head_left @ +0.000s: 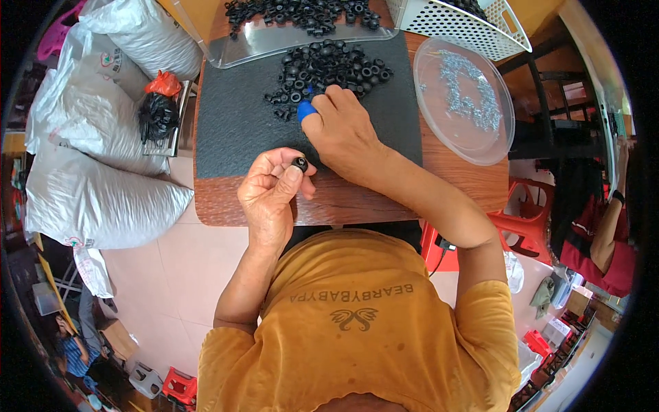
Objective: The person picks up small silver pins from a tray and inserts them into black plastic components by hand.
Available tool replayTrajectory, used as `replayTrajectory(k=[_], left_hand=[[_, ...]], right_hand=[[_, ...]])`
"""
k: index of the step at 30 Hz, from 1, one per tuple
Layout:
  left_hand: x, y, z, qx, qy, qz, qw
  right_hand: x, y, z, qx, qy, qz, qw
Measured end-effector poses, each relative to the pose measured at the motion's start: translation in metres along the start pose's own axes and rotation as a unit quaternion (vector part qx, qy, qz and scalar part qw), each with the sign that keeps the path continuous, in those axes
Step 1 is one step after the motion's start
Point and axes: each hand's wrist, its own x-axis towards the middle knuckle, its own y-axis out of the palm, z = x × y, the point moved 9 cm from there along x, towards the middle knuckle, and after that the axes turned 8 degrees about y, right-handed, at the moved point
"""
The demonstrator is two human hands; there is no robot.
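Observation:
My left hand (269,192) is raised over the table's near edge, thumb and fingers pinching a small round black cap (300,164). The cap's hollow end faces up, with a small light-coloured spot inside. Farther out and to the right, my right hand (344,129) is at the near side of a loose pile of black caps (333,65). Its fingers are curled, and a blue finger cover (306,110) is on one digit. The back of the hand hides whatever may be between the right fingertips. Both hands are over a dark grey mat (233,117).
Behind the pile is a clear plastic tray (274,49) of black parts. A round clear lid (427,117) with small silvery pieces (473,89) lies at the right, below a white perforated basket (467,29). White sacks (103,192) stand left; a red stool (528,213) stands right.

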Motion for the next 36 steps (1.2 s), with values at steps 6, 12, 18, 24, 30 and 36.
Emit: replayTrajectory(k=[6,12,18,24,30,36], left_hand=[[0.002,-0.001,0.000,0.003,0.001,-0.007,1.000],[0.002,-0.001,0.004,0.009,-0.017,-0.010,1.000],[0.006,0.012,0.008,0.005,-0.033,-0.023,0.999],[0.007,0.025,0.011,-0.021,-0.040,-0.042,0.998],[0.003,0.027,0.013,-0.010,-0.029,-0.050,0.998],[-0.001,0.030,0.014,-0.060,-0.028,-0.048,0.997]], right_hand=[[0.002,0.003,0.002,-0.008,-0.042,0.024,0.999],[-0.008,-0.011,-0.033,0.071,0.132,0.014,0.989],[-0.047,-0.008,-0.068,0.451,0.468,0.006,0.760],[-0.060,-0.009,-0.040,0.584,0.490,-0.041,0.646],[-0.067,-0.024,-0.037,0.459,0.429,-0.097,0.772],[-0.055,-0.044,-0.019,0.330,0.326,-0.085,0.882]])
